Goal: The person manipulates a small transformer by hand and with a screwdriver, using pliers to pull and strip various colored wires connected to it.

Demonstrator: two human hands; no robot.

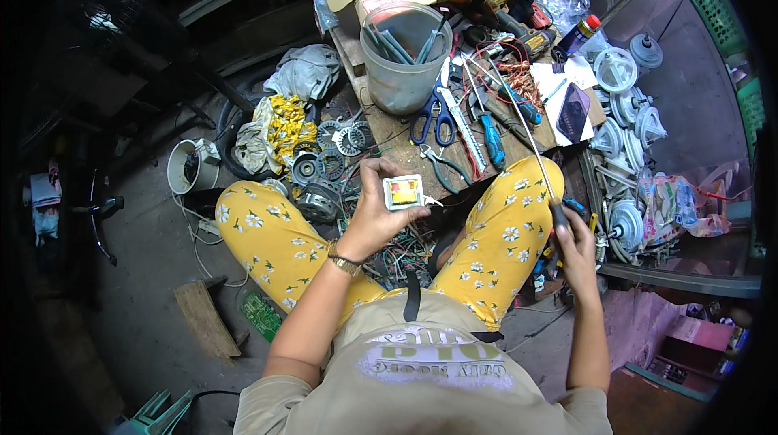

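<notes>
My left hand (381, 208) grips a small white square casing (403, 192) between thumb and fingers, above my lap. Its open face shows a yellow block with some red inside, and a short white piece sticks out at its right. In my right hand (575, 245) is the dark handle of a long screwdriver (535, 150). The thin shaft points up and away over my right knee, toward the workbench; its tip lies among clutter and is hard to make out. Pliers (446, 169) with dark grips rest on the bench's near edge, beyond the casing.
The wooden bench (377, 123) carries a plastic bucket (401, 62), blue scissors (433, 115), a blue-handled screwdriver (493, 139), a phone (574, 111) and a drill (531, 38). White plastic parts (628, 127) pile at right. Motor parts (324, 192) and cut wires (399, 257) lie on the floor.
</notes>
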